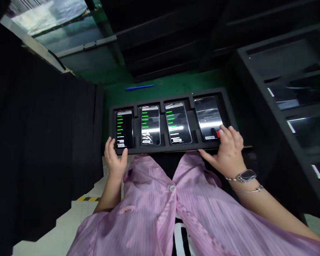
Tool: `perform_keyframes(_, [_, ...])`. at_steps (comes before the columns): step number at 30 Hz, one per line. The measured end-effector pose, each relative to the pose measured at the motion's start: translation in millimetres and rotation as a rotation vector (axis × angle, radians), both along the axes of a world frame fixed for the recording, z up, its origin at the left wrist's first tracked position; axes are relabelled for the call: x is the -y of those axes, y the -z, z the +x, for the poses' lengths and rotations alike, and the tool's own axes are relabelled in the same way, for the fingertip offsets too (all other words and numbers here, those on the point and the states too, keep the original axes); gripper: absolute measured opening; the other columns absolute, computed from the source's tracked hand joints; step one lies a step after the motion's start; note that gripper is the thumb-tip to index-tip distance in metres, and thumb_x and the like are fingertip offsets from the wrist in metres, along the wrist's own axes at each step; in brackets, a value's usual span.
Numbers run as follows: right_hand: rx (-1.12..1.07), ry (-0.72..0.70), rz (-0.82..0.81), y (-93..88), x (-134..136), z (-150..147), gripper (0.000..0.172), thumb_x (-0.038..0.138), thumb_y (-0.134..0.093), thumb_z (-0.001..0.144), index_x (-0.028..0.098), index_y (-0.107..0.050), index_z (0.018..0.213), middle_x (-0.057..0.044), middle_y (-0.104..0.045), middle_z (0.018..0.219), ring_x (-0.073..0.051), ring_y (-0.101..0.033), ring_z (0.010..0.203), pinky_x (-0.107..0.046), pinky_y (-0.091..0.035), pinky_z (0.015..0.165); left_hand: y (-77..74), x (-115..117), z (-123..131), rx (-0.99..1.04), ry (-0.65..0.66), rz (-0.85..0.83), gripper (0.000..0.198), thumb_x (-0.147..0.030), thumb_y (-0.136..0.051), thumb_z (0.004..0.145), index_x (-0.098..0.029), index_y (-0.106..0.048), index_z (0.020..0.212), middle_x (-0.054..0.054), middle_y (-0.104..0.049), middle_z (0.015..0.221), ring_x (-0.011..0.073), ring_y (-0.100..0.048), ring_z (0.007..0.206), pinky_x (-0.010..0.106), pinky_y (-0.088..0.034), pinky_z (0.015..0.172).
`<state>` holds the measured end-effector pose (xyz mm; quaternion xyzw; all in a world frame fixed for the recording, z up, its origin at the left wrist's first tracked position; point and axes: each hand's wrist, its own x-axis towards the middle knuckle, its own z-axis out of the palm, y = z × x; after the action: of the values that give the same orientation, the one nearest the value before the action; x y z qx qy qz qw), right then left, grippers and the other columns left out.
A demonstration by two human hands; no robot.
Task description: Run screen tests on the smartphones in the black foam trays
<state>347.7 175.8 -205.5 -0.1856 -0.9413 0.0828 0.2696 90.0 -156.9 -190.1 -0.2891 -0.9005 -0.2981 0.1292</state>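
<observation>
A long black foam tray (164, 148) lies in front of me with several smartphones side by side in its compartments. At its front left corner my left hand (115, 161) grips the edge, thumb and fingers apart around the rim. My right hand (229, 151) holds the front right part, its thumb along the front edge and its fingers over the rim beside the rightmost phone (208, 117). That phone shows a dark grey screen with a red patch near my fingertips. The left phone (125, 129), the second phone (150, 124) and the third phone (178, 122) display green text lines.
A blue pen (139, 87) lies on the green tabletop (173, 84) behind the tray. Tall black stacks stand at left (50, 142) and at the back (170, 39). On the right, another black tray (269, 103) holds dark glossy devices.
</observation>
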Motion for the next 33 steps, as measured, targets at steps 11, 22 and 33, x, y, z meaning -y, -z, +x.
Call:
perform_keyframes(11, [-0.105, 0.082, 0.118, 9.7, 0.2, -11.6, 0.097, 0.060, -0.073, 0.082, 0.018, -0.032, 0.160, -0.023, -0.056, 0.146, -0.045, -0.055, 0.133, -0.061, -0.047, 0.103, 19.3, -2.0, -7.0, -0.101, -0.056, 0.065, 0.062, -0.055, -0.057, 0.097, -0.011, -0.049, 0.140, 0.024, -0.057, 0.136, 0.0328, -0.055, 0.134, 0.049, -0.046, 0.114])
perform_keyframes(22, [-0.158, 0.111, 0.107, 11.7, 0.4, -18.3, 0.097, 0.059, -0.074, 0.080, 0.023, -0.031, 0.159, -0.021, -0.058, 0.143, -0.046, -0.060, 0.127, -0.068, -0.046, 0.104, 21.5, -4.6, -10.2, -0.127, -0.079, 0.079, 0.066, -0.059, -0.056, 0.096, -0.011, -0.048, 0.140, 0.023, -0.058, 0.131, 0.0355, -0.057, 0.130, 0.052, -0.046, 0.113])
perform_keyframes(33, [-0.023, 0.069, 0.012, 1.9, 4.6, -11.4, 0.058, 0.051, -0.072, 0.086, 0.026, -0.055, 0.135, -0.019, -0.060, 0.142, -0.051, -0.052, 0.134, -0.078, -0.036, 0.108, 17.2, -5.6, -6.3, -0.093, -0.054, 0.073, 0.061, -0.052, -0.057, 0.098, -0.010, -0.047, 0.142, 0.023, -0.057, 0.134, 0.0329, -0.055, 0.133, 0.050, -0.044, 0.115])
